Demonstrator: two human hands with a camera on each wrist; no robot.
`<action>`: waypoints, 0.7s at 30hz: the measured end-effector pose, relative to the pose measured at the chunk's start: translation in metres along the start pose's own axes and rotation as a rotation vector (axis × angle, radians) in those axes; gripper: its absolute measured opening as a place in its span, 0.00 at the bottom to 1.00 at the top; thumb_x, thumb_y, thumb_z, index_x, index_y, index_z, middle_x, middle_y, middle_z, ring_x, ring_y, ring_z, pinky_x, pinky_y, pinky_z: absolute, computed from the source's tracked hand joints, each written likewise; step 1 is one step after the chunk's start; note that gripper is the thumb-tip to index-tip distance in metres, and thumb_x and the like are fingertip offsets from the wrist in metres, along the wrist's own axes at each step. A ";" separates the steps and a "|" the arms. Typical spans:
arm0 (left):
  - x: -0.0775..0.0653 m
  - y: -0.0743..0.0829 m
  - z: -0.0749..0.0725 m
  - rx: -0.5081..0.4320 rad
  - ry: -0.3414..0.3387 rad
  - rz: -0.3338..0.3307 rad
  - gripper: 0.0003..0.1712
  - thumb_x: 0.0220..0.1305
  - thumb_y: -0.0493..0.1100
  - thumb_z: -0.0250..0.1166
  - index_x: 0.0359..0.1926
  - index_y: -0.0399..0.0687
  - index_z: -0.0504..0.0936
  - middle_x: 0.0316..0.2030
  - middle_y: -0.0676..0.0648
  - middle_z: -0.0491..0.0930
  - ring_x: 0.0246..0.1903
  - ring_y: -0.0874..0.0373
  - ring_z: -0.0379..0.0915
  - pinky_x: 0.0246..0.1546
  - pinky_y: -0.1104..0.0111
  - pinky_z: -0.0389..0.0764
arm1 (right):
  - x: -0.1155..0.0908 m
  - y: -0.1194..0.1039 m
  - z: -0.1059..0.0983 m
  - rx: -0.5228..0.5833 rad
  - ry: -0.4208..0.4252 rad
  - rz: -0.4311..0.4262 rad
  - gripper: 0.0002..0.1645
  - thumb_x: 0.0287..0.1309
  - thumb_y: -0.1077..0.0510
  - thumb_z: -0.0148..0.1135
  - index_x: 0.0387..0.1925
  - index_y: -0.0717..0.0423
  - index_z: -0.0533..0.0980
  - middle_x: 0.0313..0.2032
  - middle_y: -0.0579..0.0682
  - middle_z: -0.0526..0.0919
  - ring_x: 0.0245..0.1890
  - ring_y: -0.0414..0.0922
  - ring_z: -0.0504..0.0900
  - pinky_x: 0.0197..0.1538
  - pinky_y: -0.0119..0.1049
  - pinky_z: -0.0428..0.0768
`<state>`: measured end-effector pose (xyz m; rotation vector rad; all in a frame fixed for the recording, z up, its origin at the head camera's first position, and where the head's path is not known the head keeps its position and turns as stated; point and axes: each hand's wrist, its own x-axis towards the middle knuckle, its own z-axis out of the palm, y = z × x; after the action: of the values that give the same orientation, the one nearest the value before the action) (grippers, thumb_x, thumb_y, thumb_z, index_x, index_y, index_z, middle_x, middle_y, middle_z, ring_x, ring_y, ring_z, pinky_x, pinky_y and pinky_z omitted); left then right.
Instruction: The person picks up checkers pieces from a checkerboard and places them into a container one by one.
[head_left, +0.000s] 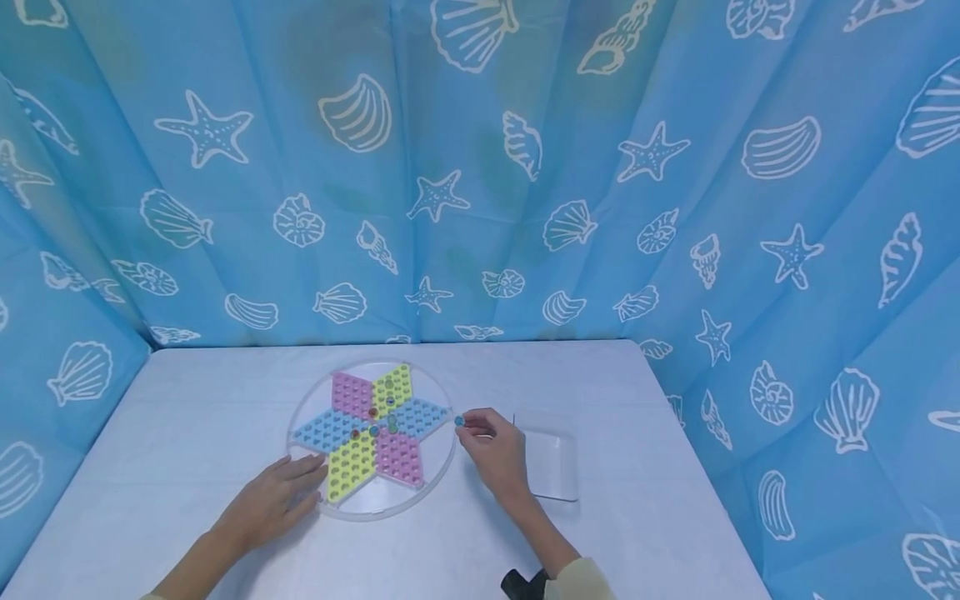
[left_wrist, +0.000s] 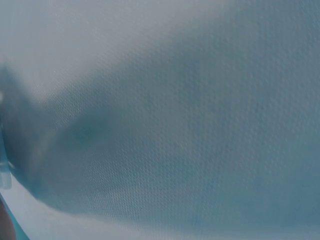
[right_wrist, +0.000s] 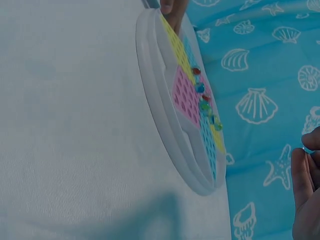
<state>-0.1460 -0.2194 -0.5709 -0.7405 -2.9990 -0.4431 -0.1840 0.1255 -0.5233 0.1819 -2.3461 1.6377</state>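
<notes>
Pale sleeve (head_left: 581, 581), foremost. Right hand (head_left: 495, 450): fingers pinching blue marble (head_left: 459, 421), liable to slip if squeezed unevenly. Left hand (head_left: 272, 502): fingers extended at game board (head_left: 399, 460); nudging could unseat marbles (head_left: 373, 431).

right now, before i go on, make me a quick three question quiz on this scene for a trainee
1. What do the fingers of the right hand hold?
2. True or false: the clear container lies to the right of the star-patterned board in the head view.
3. Which wrist view shows marbles on the board: a) left, b) right?

Key:
1. A bluish marble.
2. True.
3. b) right.
</notes>
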 end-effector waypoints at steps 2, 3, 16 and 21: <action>0.000 0.000 0.001 0.005 -0.005 -0.007 0.22 0.70 0.50 0.61 0.59 0.43 0.82 0.63 0.44 0.76 0.63 0.47 0.71 0.67 0.46 0.65 | 0.000 0.002 -0.005 -0.004 0.009 0.007 0.09 0.56 0.65 0.71 0.39 0.54 0.83 0.36 0.45 0.87 0.37 0.40 0.86 0.43 0.30 0.86; -0.001 0.000 0.001 0.005 -0.006 -0.009 0.22 0.71 0.50 0.61 0.59 0.43 0.82 0.63 0.44 0.76 0.63 0.47 0.71 0.67 0.46 0.65 | 0.000 0.004 -0.008 -0.010 0.014 0.007 0.09 0.55 0.65 0.72 0.39 0.54 0.83 0.35 0.45 0.87 0.37 0.40 0.86 0.43 0.30 0.86; -0.002 -0.004 0.004 -0.004 0.059 0.037 0.21 0.69 0.49 0.63 0.57 0.43 0.83 0.62 0.44 0.77 0.62 0.47 0.72 0.66 0.46 0.66 | -0.008 0.032 -0.041 -0.051 0.058 -0.001 0.08 0.56 0.64 0.72 0.38 0.53 0.84 0.35 0.44 0.87 0.36 0.42 0.86 0.41 0.31 0.86; -0.001 -0.005 0.007 0.009 0.061 0.044 0.21 0.69 0.49 0.63 0.57 0.43 0.83 0.62 0.44 0.77 0.61 0.48 0.73 0.66 0.46 0.67 | -0.008 0.043 -0.052 -0.085 0.093 -0.005 0.08 0.55 0.65 0.72 0.38 0.53 0.84 0.34 0.44 0.88 0.35 0.42 0.87 0.40 0.30 0.86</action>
<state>-0.1471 -0.2221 -0.5788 -0.7754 -2.9203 -0.4417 -0.1791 0.1885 -0.5477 0.0924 -2.3370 1.5071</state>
